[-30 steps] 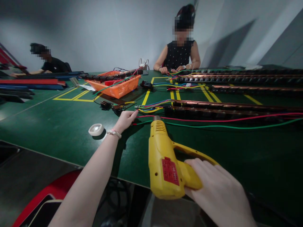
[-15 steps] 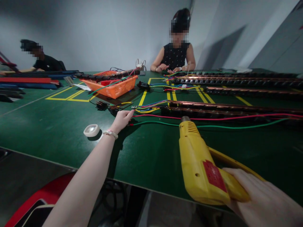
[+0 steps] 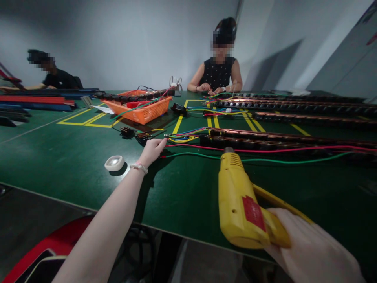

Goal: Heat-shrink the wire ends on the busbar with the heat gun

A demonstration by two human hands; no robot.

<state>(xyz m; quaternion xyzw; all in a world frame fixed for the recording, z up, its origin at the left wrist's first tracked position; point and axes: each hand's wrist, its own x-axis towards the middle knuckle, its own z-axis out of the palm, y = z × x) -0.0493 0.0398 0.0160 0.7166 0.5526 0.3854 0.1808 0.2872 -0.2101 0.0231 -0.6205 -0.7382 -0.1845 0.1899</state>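
My right hand is wrapped round the handle of a yellow heat gun, which has a red label on its side. The gun's metal nozzle points away from me, just short of a long red wire and a green wire. My left hand is closed in a pinch at the left end of the red wire; the fingertips are partly hidden. Beside it lie the ends of several coloured wires running out of a long black rail with copper strips.
A roll of white tape lies left of my left hand. Beyond are black connectors, an orange basket and more copper-strip rails. A co-worker sits across the green table; another person works far left.
My right hand has brought the heat gun a little to the left, its nozzle still near the wires. My left hand stays almost in place.
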